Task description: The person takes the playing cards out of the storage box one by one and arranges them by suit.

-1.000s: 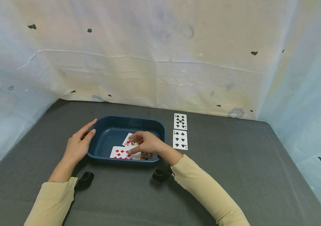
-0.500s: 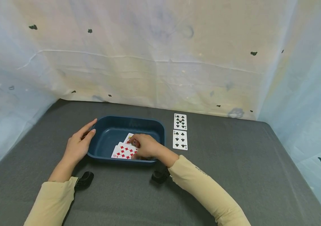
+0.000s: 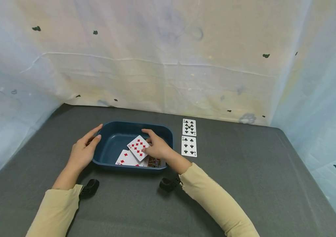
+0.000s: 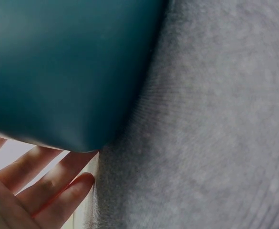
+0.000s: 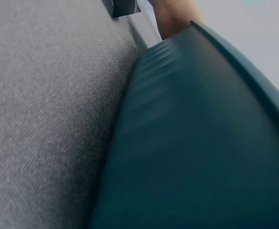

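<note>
"What could go wrong?"

"The right hand (image 3: 157,148) pinches a diamond card (image 3: 136,146) just below mid-frame; a loose pinch could drop it."

"And the blue tub (image 3: 110,144), left of centre?"

"More cards (image 3: 124,158) lie inside; the left hand (image 3: 80,154) touches its left end, fingers spread."

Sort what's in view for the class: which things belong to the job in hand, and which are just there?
Likely in the job:
left hand, touching the tub
right hand, pinching a diamond card
other cards in the tub
far club card
near club card

Likely just there:
grey table
hanging sheet
black wrist gadgets
</note>
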Motion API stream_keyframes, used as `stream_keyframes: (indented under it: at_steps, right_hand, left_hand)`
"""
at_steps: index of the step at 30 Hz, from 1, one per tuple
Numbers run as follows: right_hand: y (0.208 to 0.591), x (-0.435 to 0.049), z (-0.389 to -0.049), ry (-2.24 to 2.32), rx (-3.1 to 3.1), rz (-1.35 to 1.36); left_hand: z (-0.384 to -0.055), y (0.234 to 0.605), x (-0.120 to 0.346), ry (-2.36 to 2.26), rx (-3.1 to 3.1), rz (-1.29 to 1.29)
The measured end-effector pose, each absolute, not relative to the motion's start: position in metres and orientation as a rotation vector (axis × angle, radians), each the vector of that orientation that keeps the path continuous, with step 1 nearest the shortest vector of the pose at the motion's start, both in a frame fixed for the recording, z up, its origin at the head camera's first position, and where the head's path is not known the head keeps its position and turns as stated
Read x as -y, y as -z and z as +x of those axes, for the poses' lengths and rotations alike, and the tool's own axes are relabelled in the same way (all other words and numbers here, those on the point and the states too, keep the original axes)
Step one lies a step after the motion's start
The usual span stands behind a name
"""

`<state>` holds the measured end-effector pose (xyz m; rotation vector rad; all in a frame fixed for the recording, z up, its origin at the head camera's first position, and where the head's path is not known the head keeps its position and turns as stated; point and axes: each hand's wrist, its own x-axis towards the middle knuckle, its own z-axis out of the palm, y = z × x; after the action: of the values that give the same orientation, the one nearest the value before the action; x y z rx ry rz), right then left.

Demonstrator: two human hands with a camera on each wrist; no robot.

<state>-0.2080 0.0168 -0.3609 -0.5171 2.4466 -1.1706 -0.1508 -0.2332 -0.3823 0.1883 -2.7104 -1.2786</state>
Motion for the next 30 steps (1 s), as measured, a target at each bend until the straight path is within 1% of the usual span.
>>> stream_keyframes:
  at_steps: [8,21,26,30]
  right_hand:
    - [0.358,-0.019,-0.207,1.289,-2.424,-0.667]
    - [0.358,-0.025,-0.202,1.92,-2.239,-0.712]
    - [0.358,-0.043,-0.205,2.175,-2.215,-0.665]
    - [0.356,-0.067,-0.214,2.246,-2.274,-0.599]
  left_hand:
    - [-0.152,0.384,0.234,1.284,2.682,0.132]
    - [-0.15,0.386,0.238,1.281,2.691,0.159]
    - [-0.15,0.388,0.24,1.276,2.691,0.174]
    - [-0.149,0.387,0.241,1.272,2.682,0.17]
